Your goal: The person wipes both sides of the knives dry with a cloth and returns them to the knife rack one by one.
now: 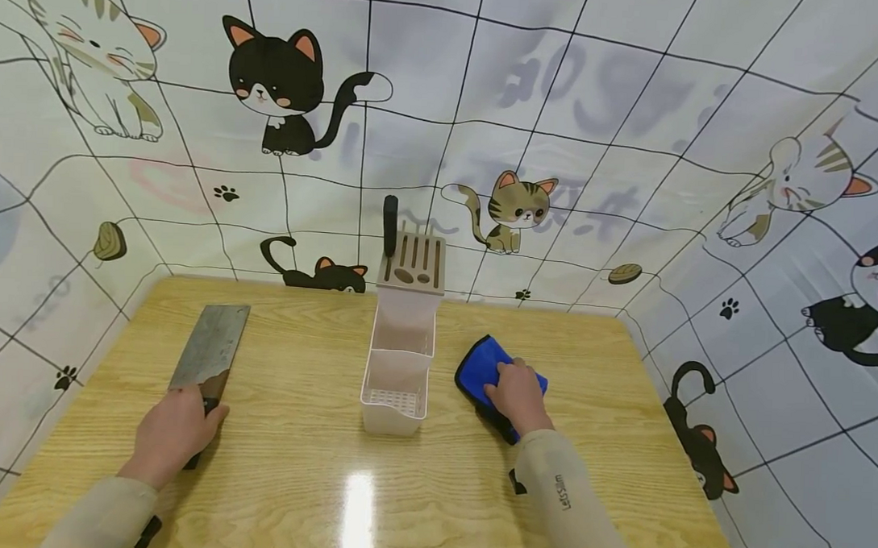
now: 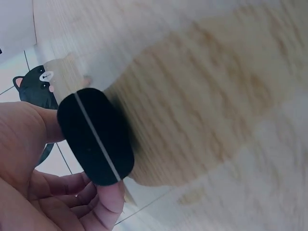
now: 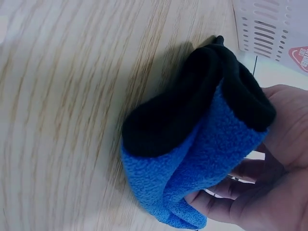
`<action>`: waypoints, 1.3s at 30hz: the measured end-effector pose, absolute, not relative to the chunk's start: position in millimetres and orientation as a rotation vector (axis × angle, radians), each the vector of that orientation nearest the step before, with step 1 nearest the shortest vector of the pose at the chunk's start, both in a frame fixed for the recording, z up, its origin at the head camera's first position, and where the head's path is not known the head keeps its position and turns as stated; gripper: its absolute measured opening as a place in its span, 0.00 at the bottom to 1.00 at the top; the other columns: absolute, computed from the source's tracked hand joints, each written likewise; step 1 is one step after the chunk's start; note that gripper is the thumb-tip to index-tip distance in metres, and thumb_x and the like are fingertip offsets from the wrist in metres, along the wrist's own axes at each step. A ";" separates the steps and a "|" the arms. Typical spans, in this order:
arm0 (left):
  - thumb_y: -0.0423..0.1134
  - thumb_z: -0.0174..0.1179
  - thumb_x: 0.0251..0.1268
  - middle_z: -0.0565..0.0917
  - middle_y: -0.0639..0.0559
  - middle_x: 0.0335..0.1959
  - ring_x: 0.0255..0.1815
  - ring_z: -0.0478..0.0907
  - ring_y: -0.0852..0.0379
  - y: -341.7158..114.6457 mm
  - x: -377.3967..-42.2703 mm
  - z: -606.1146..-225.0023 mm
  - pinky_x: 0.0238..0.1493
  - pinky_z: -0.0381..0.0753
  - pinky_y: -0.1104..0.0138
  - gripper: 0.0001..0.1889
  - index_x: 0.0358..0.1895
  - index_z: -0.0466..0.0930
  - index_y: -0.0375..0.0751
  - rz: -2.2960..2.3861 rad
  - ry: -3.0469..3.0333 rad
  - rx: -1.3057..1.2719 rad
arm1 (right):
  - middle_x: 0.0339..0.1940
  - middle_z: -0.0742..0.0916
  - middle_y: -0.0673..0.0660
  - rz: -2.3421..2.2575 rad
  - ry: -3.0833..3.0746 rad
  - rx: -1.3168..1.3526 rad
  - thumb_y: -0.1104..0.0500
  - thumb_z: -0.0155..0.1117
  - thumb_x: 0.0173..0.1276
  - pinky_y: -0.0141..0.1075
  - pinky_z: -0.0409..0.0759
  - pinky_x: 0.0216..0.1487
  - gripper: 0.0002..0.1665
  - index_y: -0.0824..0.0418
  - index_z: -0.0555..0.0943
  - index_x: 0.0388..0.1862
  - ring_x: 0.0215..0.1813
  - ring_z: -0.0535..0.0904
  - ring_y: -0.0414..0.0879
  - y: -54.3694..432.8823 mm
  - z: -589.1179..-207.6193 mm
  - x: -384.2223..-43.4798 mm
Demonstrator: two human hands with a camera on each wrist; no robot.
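My left hand curls around the black handle of the broad steel cleaver, whose blade lies flat on the wooden desk pointing away from me. My right hand clutches the folded blue-and-black fleece cloth just right of the pale plastic knife block. My fingers hide most of the handle.

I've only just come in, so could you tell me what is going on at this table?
A person sits at a wooden table. Their left hand grips the black handle of a cleaver whose blade lies flat on the wood. Their right hand holds a folded blue cloth. Between them stands a knife block with one black-handled knife in a slot.
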State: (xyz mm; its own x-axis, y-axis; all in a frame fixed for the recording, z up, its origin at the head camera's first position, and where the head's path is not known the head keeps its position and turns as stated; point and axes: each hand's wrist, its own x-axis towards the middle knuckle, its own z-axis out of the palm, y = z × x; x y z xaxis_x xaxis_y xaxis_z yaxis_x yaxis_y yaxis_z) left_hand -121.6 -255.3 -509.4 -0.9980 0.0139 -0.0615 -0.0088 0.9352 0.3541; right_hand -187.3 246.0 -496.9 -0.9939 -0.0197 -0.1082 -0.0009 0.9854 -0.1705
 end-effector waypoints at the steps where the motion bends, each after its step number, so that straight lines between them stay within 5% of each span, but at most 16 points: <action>1: 0.42 0.63 0.71 0.74 0.36 0.19 0.13 0.73 0.50 -255.4 -121.6 -509.6 0.14 0.73 0.57 0.26 0.37 0.70 0.13 0.560 3.026 0.002 | 0.65 0.79 0.75 -0.264 3.019 -0.011 0.55 0.71 0.71 0.59 0.76 0.66 0.30 0.72 0.79 0.65 0.65 0.76 0.72 245.8 -496.6 -187.2; 6: 0.40 0.58 0.73 0.75 0.29 0.25 0.15 0.73 0.49 -256.4 -120.8 -510.3 0.16 0.73 0.56 0.24 0.40 0.70 0.11 0.591 3.027 -0.041 | 0.65 0.81 0.72 -0.287 3.022 0.020 0.58 0.70 0.71 0.56 0.77 0.65 0.26 0.69 0.81 0.64 0.67 0.77 0.68 244.2 -496.0 -186.9; 11: 0.40 0.51 0.74 0.75 0.24 0.32 0.19 0.73 0.45 -254.9 -116.3 -507.3 0.16 0.73 0.53 0.22 0.38 0.69 0.15 0.643 3.093 -0.150 | 0.55 0.86 0.70 -0.295 3.090 -0.013 0.63 0.70 0.69 0.54 0.83 0.56 0.20 0.70 0.85 0.57 0.55 0.83 0.65 243.4 -499.3 -185.1; 21: 0.40 0.54 0.75 0.76 0.24 0.31 0.18 0.74 0.44 -235.3 -112.8 -490.6 0.16 0.73 0.52 0.21 0.39 0.71 0.16 0.684 3.204 -0.121 | 0.56 0.85 0.73 -0.468 3.151 0.003 0.70 0.63 0.69 0.55 0.83 0.56 0.20 0.75 0.83 0.58 0.56 0.83 0.67 250.0 -503.1 -180.0; 34: 0.36 0.57 0.74 0.67 0.47 0.18 0.16 0.61 0.54 -203.5 -116.2 -465.8 0.16 0.60 0.64 0.18 0.23 0.66 0.38 0.991 3.386 0.034 | 0.53 0.85 0.76 -0.802 3.230 0.078 0.67 0.65 0.69 0.59 0.81 0.58 0.23 0.79 0.80 0.60 0.56 0.82 0.72 253.1 -494.1 -170.4; 39: 0.35 0.55 0.75 0.65 0.50 0.17 0.16 0.59 0.57 -190.7 -120.0 -454.9 0.16 0.58 0.67 0.17 0.24 0.69 0.37 1.117 3.376 0.135 | 0.52 0.85 0.74 -0.914 3.251 0.123 0.66 0.65 0.70 0.60 0.82 0.56 0.23 0.75 0.81 0.61 0.54 0.83 0.71 246.3 -485.7 -172.5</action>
